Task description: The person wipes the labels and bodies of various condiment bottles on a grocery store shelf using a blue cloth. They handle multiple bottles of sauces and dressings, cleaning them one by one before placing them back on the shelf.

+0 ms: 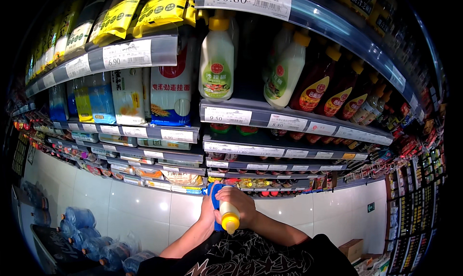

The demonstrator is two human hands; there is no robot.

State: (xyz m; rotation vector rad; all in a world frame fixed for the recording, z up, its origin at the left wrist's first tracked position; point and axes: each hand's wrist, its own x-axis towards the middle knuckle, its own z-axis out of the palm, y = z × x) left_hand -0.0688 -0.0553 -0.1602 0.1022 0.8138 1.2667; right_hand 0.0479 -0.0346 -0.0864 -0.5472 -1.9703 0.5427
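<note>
Low in front of my chest, a white salad dressing bottle point(224, 207) points its yellow cap point(230, 223) toward me. My right hand point(241, 204) wraps around the bottle's body from the right. On the other side, my left hand point(207, 212) is closed on a blue cloth point(216, 199), which lies against the bottle. Much of the bottle's label is hidden by my fingers. Similar dressing bottles, a left one point(217, 66) and a tilted one point(285, 71), stand on the shelf ahead.
Sauce bottles with dark red contents point(316, 85) line the shelf at right. Bagged noodles point(171, 90) fill the left shelves, with yellow packets point(161, 8) above. Shelf edges point(299, 124) jut out ahead of my hands. Large water jugs point(79, 218) lie at lower left; a carton point(351, 249) sits lower right.
</note>
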